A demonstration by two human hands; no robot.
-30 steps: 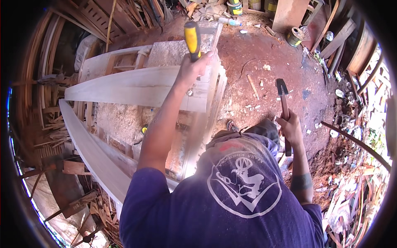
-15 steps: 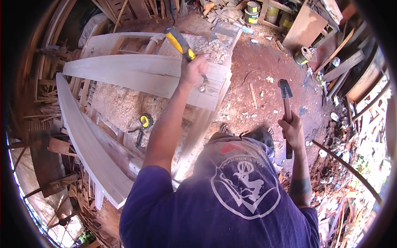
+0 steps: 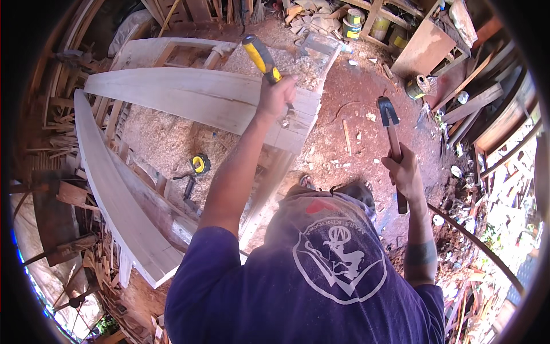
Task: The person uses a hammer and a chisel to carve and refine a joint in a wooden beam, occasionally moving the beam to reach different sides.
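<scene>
My left hand (image 3: 276,98) is closed round a chisel (image 3: 261,56) with a yellow and black handle. The handle stands up tilted, and the blade end meets the top of a wide pale board (image 3: 177,94) near its right end. Small wood chips (image 3: 288,118) lie at that spot. Off to the right, my right hand (image 3: 405,169) grips a claw hammer (image 3: 394,140) by its wooden handle. Its dark head is raised, apart from the chisel and the board.
A yellow and black tape measure (image 3: 200,164) lies near a dark tool (image 3: 189,188) left of my left forearm. A second long, curved board (image 3: 114,178) slants toward me. Wood shavings (image 3: 157,135) cover the area between the boards. Paint cans (image 3: 352,24) stand at the back.
The hammer has moved slightly left and away from me, and its head has turned. The chisel handle has shifted a little to the right, still in my left hand. My view has shifted slightly.
</scene>
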